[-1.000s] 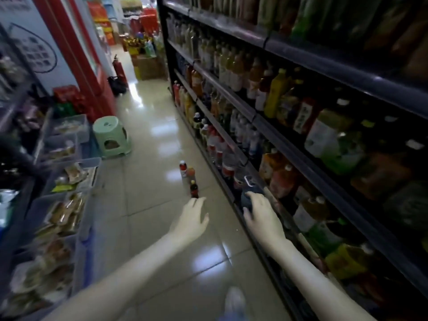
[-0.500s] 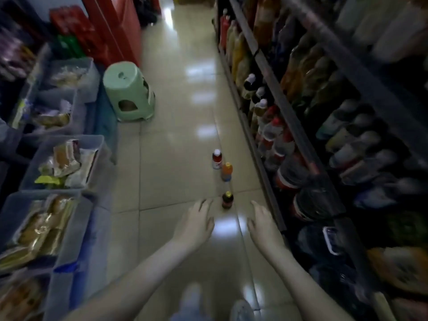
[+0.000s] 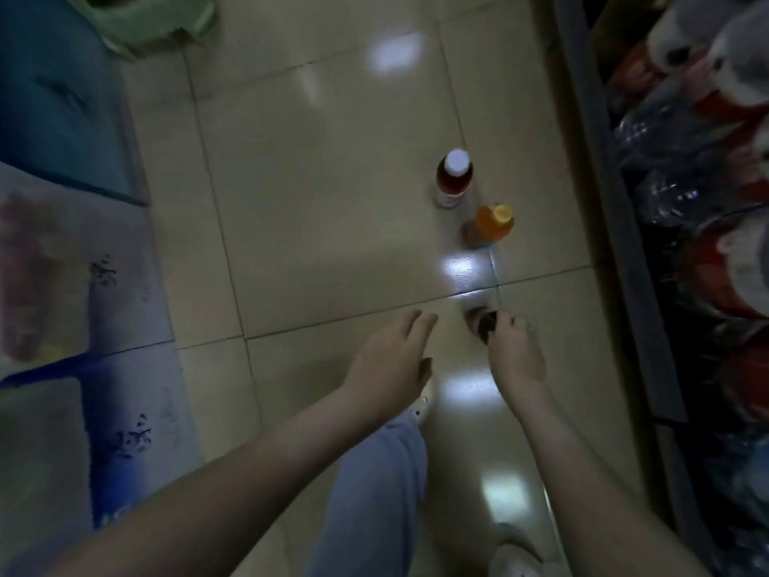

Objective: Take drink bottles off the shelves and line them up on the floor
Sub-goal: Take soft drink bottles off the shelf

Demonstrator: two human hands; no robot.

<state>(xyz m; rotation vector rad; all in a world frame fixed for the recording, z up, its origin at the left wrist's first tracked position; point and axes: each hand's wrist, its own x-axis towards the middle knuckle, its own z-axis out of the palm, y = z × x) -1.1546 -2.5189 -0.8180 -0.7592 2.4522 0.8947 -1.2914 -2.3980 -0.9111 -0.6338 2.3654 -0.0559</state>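
Three drink bottles stand in a row on the tiled floor [image 3: 312, 202], close to its right edge where the foot of the shelf [image 3: 599, 202] runs. Farthest from the person is a red bottle [image 3: 454, 177] with a white cap. Just beside it, nearer and slightly to the right, is an orange bottle [image 3: 489, 226] with a yellow cap. Both are upright, long axis vertical, caps pointing up. The row runs away from the person, roughly parallel to the shelf.

The nearest one, a dark bottle [image 3: 482, 322], sits on a grout line a little apart from the orange one. It looks upright too, though its top is covered. The right hand [image 3: 514, 356] is on it, fingers curled down round its upper part. The left hand [image 3: 391, 360] hangs beside it over the tiles, apart from the bottle, fingers loose and slightly spread, holding nothing.

The floor is glossy beige tile with bright patches of reflected ceiling light. The low shelf on the right is packed with clear bottles bearing red labels [image 3: 728, 264], blurred and dim. Along the floor's left edge are bluish plastic bins [image 3: 62, 285], their contents too smeared to make out. A pale green stool [image 3: 154, 18] shows at the far left corner. Below the arms are a light blue trouser leg [image 3: 374, 493] and a white shoe [image 3: 512, 555].
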